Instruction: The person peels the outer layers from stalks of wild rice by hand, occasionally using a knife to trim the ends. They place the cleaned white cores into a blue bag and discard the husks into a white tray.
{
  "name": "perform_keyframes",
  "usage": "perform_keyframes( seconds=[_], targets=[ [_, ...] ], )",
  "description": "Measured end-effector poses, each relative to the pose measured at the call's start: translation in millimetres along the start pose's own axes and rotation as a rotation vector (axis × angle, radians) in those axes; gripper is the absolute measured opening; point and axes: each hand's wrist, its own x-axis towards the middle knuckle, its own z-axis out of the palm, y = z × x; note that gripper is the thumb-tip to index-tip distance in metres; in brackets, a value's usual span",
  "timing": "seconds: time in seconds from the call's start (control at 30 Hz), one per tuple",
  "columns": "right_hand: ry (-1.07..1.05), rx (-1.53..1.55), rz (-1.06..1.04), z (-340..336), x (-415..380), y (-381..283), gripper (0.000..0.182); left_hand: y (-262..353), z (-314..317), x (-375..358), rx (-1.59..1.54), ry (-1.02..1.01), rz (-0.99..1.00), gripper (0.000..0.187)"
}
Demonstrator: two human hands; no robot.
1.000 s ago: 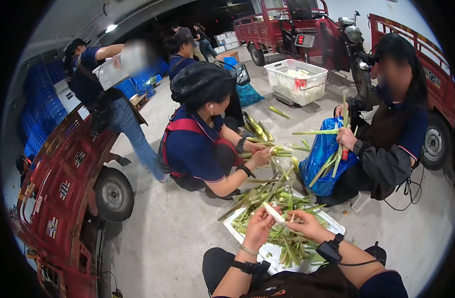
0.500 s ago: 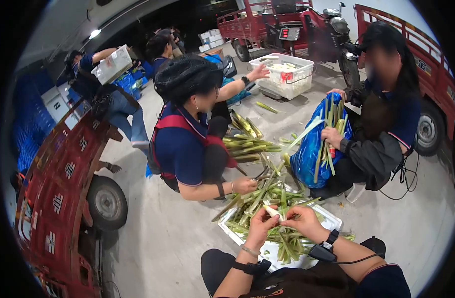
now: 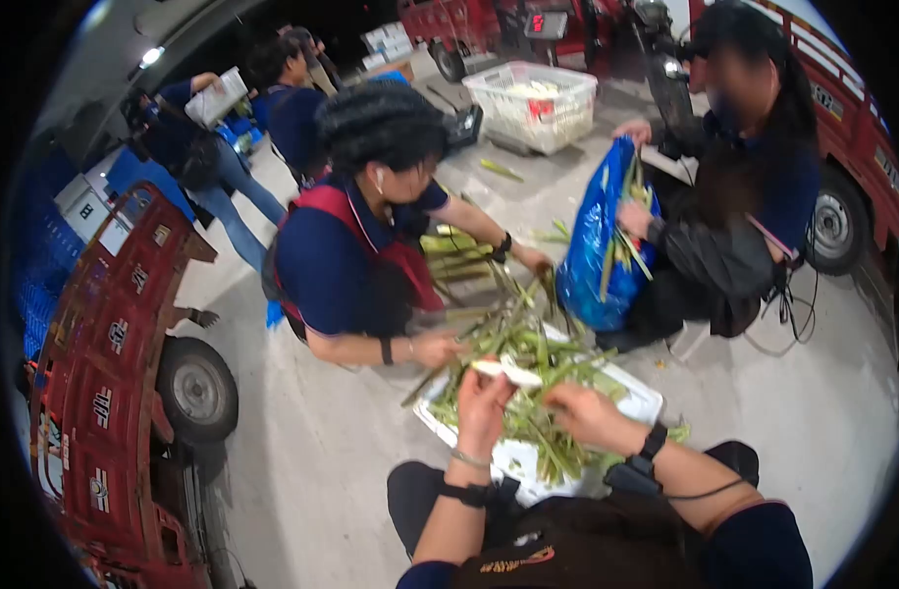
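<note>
A pale, whitish peeled stalk [image 3: 508, 373] is held in my left hand [image 3: 483, 404], above a white tray [image 3: 638, 391] heaped with green leaves and peelings [image 3: 543, 432]. My right hand [image 3: 589, 416] is beside it, just to the right of the stalk and apart from it. Its fingers are curled together over the peelings, and whatever may be between them is too small and blurred to make out. Long green stalks [image 3: 451, 263] lie on the floor beyond the tray.
A co-worker [image 3: 342, 255] crouches at the left, reaching toward stalks. Another person [image 3: 754, 196] at the right holds a blue bag [image 3: 595, 257]. Behind are a white crate [image 3: 533, 110] and red carts, one cart [image 3: 106, 383] at the left. More people stand at the back left.
My left hand has moved left and up with the stalk, and my right hand has come away from it. The left co-worker's far arm has swung down from the crate toward the stalks.
</note>
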Motion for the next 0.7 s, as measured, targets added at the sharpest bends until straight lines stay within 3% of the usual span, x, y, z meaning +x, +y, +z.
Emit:
perform_keyframes(
  seconds=[0.03,0.1,0.13,0.17,0.23,0.27,0.37,0.4,0.5,0.53,0.6,0.7],
  targets=[
    [0.116,-0.091,-0.060,-0.3,1.0,1.4,0.013,3.9,1.0,-0.9,-0.035,-0.008,-0.007,0.037],
    [0.069,-0.133,-0.088,-13.1,3.4,9.6,0.018,9.2,-1.1,-0.7,-0.045,-0.060,-0.035,0.040],
    [-0.088,-0.109,0.074,-18.8,5.8,15.3,0.024,10.5,2.7,-2.8,-0.055,-0.082,-0.037,0.041],
    [-0.087,-0.111,0.082,-21.8,6.6,11.0,0.024,11.4,5.8,-3.4,-0.065,-0.110,-0.033,0.041],
    [0.087,0.350,0.293,-22.7,8.1,-7.5,0.027,8.7,8.0,-6.4,-0.049,-0.135,-0.038,0.040],
    [0.151,0.488,0.296,-16.6,8.9,-6.4,0.023,6.8,9.4,-7.5,-0.030,-0.159,-0.033,0.040],
    [0.154,0.341,0.243,-18.6,8.9,-7.4,0.025,-0.8,16.0,-11.3,-0.016,-0.184,-0.034,0.036],
    [0.134,0.401,0.317,-17.2,8.4,-2.6,0.021,-3.1,16.2,-11.2,-0.017,-0.187,-0.040,0.036],
    [0.006,0.576,0.445,-20.9,9.2,5.0,0.022,-4.1,15.7,-10.6,0.053,-0.123,-0.052,0.031],
    [0.006,0.574,0.442,-20.3,10.1,4.4,0.022,-3.1,18.0,-9.7,0.038,-0.055,-0.052,0.027],
    [0.110,0.870,0.405,-16.7,11.3,-0.2,0.025,-3.3,19.9,-6.8,0.027,0.018,-0.032,0.022],
    [0.070,0.917,0.349,-9.6,13.1,5.1,0.033,-3.7,28.1,-9.2,0.037,0.061,-0.061,0.020]
  ],
)
